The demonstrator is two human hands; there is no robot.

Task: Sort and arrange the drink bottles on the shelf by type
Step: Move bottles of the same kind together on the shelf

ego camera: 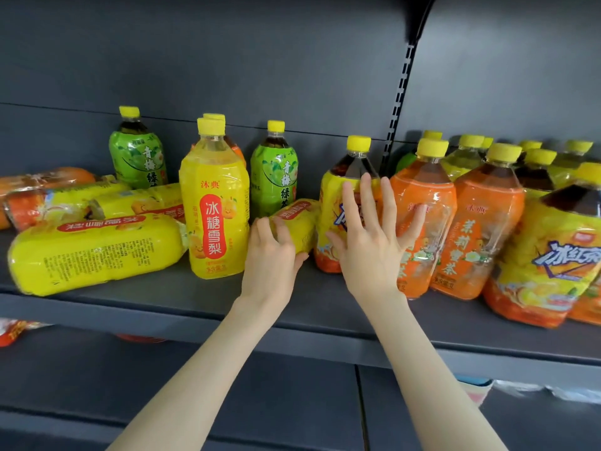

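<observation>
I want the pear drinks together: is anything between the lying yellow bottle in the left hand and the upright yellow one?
Nothing visible. The left hand grips the lying yellow bottle, and the upright yellow bottle stands just to its left, with bare shelf in front. A green bottle stands behind.

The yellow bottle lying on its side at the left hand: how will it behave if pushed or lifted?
The lying yellow bottle rests on its round side, so a push would likely roll it along the shelf. Its glossy wrap may slip in the left hand.
</observation>
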